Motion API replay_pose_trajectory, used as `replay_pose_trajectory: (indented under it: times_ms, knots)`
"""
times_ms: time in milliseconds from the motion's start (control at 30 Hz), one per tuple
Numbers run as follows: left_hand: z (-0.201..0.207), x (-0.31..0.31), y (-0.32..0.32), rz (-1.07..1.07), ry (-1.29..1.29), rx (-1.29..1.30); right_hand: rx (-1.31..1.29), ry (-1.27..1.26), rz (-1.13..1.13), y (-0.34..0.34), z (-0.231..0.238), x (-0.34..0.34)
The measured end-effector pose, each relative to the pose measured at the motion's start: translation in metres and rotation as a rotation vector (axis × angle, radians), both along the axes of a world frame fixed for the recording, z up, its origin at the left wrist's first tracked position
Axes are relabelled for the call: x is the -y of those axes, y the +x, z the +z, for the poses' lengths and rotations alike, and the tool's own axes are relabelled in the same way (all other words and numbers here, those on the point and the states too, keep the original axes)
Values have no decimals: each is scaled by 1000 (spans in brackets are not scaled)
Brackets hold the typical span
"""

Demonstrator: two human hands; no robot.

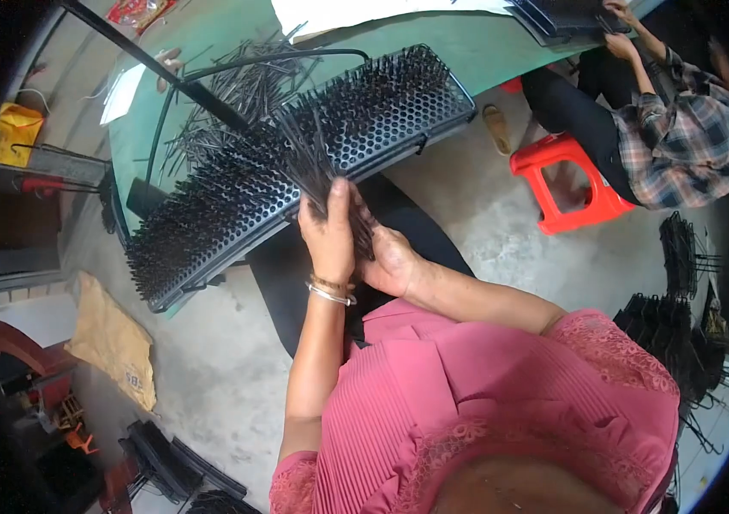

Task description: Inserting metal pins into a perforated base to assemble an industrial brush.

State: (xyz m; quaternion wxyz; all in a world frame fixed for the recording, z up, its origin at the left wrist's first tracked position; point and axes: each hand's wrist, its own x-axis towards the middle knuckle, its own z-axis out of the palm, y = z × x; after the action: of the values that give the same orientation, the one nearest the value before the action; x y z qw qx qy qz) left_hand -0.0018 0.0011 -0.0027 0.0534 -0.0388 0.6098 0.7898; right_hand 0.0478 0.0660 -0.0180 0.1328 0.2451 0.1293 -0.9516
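Observation:
Both hands grip one bundle of thin dark sticks (306, 158) in front of my body. My left hand (330, 231) is closed round its left side with the thumb laid along it. From the right, my right hand (388, 259) wraps its lower part, some fingers hidden behind the sticks. The bundle's upper ends lean over a long perforated black rack (364, 156), where many similar dark pieces stand upright in the holes. Part of the rack's right half shows bare holes. Behind it, a loose heap of thin dark sticks (249, 90) lies on the green tabletop (420, 43).
A black pole (150, 62) slants across the table and rack. At the right a person in a checked shirt (681, 128) works beside a red plastic stool (566, 184). Brown sacking (116, 343) lies at left; dark metal racks (660, 334) stand at right.

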Motion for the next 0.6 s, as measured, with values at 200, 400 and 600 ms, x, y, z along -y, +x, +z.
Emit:
replay_pose_trajectory:
  times_ms: [200, 400, 600]
  knots:
    - [15, -7, 7, -54, 170, 209, -8, -24, 122, 11, -18, -26]
    - [17, 13, 21, -266, 358, 463, -266, 706, 313, 3, -9, -82]
    - [15, 32, 26, -469, 202, 374, -462, 1000, 320, -44, 39, -100]
